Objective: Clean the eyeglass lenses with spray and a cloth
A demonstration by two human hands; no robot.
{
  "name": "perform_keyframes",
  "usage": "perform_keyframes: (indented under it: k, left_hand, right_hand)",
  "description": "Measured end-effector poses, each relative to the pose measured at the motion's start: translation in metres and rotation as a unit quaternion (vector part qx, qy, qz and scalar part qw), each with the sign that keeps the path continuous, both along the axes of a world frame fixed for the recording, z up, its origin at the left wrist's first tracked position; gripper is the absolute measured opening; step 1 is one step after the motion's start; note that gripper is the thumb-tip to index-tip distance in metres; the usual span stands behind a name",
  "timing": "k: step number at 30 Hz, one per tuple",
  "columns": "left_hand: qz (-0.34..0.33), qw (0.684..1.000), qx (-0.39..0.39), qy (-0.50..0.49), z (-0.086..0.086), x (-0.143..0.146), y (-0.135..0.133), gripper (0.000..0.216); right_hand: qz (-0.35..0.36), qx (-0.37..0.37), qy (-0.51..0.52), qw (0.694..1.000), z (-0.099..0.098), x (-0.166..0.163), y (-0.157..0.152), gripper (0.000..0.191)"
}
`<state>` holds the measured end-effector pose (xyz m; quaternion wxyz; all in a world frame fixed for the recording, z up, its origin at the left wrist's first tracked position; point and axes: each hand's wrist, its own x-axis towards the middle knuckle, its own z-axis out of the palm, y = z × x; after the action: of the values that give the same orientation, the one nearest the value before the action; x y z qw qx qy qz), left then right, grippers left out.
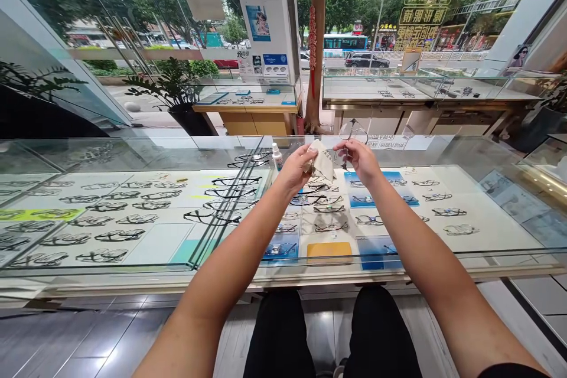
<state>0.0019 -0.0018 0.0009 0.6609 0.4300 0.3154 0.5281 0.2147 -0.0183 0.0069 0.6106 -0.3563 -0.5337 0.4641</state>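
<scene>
To your far left, the glass-topped bench (133,153) covers rows of dark spectacle frames (110,212) laid out on pale trays. None of them has a tag you can read from here. Behind it a potted plant (177,85) stands by the window. To the right of the plant, a white pillar carries a blue poster (258,22) and some small notices, but their print is too fine to make out.

A small spray bottle (277,156) with a white cap stands upright on the glass, just beside your left wrist. Its label is too small to read.

Your left hand (296,170) reaches forward over the bench with the forearm straight. The fingers are closed in a pinch on a pale cleaning cloth (323,164), and the dark mark printed on the cloth is not legible.

The cloth meets the glasses (352,133), which you hold up above the bench top between your two hands. One round lens shows clear against the shop floor beyond.

Your right hand (361,159) comes in from the right with the wrist bent a little inward. Its fingertips are nipped shut on the frame just below that lens.

Under the glass below your hands lie more frames on blue cards and an orange card (329,251).

Farther right, large yellow lettering (420,18) on the window is seen from the back, mirrored, and cannot be read. A bus (344,42) and a dark car (365,60) stand in the street outside.
</scene>
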Motion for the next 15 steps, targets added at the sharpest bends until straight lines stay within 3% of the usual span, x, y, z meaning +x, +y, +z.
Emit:
perform_keyframes:
  k: [3,9,15]
  left_hand:
    - [-0.016,1.0,0.019,0.01,-0.0009,-0.0009,-0.0014,0.062]
    - [0.037,0.997,0.062,0.032,-0.0018,-0.0018,-0.0009,0.062]
    - [0.037,0.993,0.104,0.035,-0.0002,-0.0006,-0.0025,0.063]
  right_hand:
    - [0.033,0.005,-0.008,0.999,0.0011,-0.0023,-0.0024,0.028]
    - [0.091,0.016,0.013,0.996,0.0016,-0.0053,-0.0047,0.03]
    - [0.07,0.007,0.001,0.997,0.0028,-0.0063,-0.0053,0.031]
